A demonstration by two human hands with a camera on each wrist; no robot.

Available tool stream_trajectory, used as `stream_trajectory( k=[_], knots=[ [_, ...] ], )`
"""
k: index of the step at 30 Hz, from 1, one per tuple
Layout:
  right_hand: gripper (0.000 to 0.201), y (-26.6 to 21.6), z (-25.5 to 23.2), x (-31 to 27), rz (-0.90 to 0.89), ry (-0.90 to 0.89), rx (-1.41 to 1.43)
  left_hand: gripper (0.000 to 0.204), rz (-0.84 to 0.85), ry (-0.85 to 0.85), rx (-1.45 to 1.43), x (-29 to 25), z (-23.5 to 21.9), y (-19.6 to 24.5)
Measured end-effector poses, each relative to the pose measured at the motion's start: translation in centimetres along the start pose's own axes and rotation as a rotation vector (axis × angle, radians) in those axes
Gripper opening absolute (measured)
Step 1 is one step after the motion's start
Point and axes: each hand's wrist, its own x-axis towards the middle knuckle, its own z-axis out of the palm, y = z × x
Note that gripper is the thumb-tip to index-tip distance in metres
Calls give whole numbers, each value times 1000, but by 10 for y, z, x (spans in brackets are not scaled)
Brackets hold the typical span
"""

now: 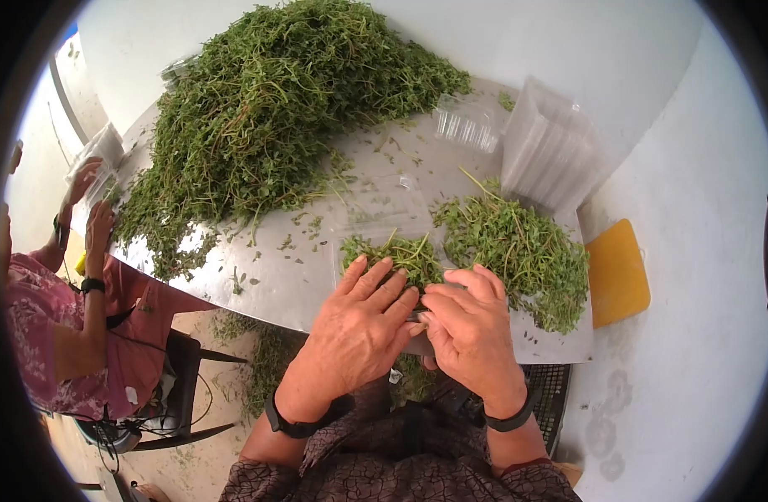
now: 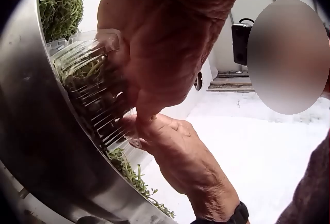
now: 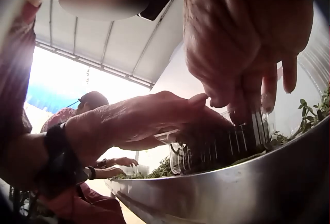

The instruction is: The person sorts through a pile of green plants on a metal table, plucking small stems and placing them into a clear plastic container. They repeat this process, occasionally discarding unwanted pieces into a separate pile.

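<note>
A ribbed clear plastic container (image 2: 95, 97), filled with leafy green sprigs (image 1: 403, 253), sits at the near edge of the metal table. Over its left side lies my left hand (image 1: 357, 322), straight fingers spread across the greens and pressing down on them. My right hand (image 1: 469, 335) is at the container's front right, its fingers bent downward at the rim, close to the left thumb. Whether it pinches a sprig, I cannot tell. Behind the greens the container's clear lid (image 1: 380, 219) is folded back. A small heap of loose sprigs (image 1: 518, 251) lies just right of the container.
A large mound of greens (image 1: 267, 109) covers the table's back left. Stacked clear containers (image 1: 551, 151) stand at the back right, beside a single clear one (image 1: 466, 125). A yellow board (image 1: 620, 272) is beyond the right edge. Another person (image 1: 74, 335) sits at the left.
</note>
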Motion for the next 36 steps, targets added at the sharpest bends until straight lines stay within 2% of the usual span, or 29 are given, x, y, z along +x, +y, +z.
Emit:
stream_trajectory(
  k=[2, 6, 9, 13, 16, 19, 21, 27, 31, 36],
  knots=[
    [20, 3, -1, 0, -3, 56, 91, 38, 3, -4, -4, 0, -2, -1],
    [25, 5, -7, 4, -1, 144, 28, 40, 14, 13, -36, -3, -4, -1],
    [32, 15, -3, 3, 83, 201, 50, 43, 24, 51, -52, -5, -10, 1],
    [31, 16, 2, 5, 129, 198, 116, 49, 12, 111, -39, -2, -6, 0],
    [29, 13, 4, 7, 116, 164, 134, 48, -2, 88, -40, 1, 3, -2],
    [28, 10, 1, 10, 88, 137, 112, 46, 2, 68, -4, 2, 5, -3],
    [27, 8, -1, 12, 22, 52, 14, 45, 6, 58, -3, 3, 6, -4],
    [28, 10, 3, 14, 5, -21, -13, 42, 16, 46, 16, 3, 7, -4],
    [27, 10, -3, 15, -8, -27, -17, 42, 15, 48, 34, 3, 8, -5],
    [30, 10, -4, 23, -45, 58, 25, 41, 10, 46, -15, 4, 6, -5]
  ],
)
